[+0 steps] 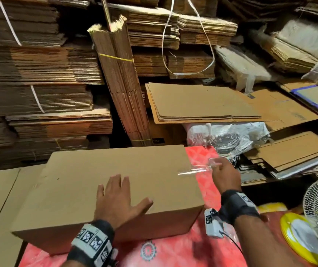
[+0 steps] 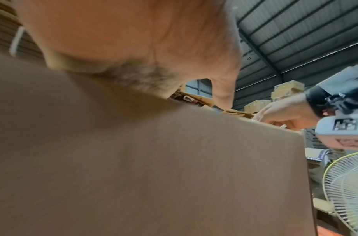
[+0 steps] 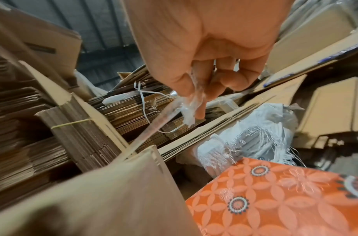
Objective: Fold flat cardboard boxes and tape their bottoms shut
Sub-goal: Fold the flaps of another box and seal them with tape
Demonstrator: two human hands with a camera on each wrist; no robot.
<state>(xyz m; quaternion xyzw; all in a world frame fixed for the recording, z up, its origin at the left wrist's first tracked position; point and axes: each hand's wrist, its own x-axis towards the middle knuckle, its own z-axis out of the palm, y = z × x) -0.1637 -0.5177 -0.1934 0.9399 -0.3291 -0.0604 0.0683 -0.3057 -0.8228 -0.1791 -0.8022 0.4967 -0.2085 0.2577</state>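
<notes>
Box [image 1: 115,182]: left hand [image 1: 118,201] flat on top; right hand [image 1: 225,175] beside its right edge pinches clear tape [image 1: 192,170]. Risk: twisted strip sticks to itself.

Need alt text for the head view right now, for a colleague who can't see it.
A left hand presses flat on a folded cardboard box lying on a red patterned cloth, while the right hand pinches clear tape stretched off the box's right edge. Bundled flat cardboard is stacked behind.

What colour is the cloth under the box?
The cloth is orange-red with pale flower shapes and small dark-ringed circles. The right wrist view shows it best.
</notes>
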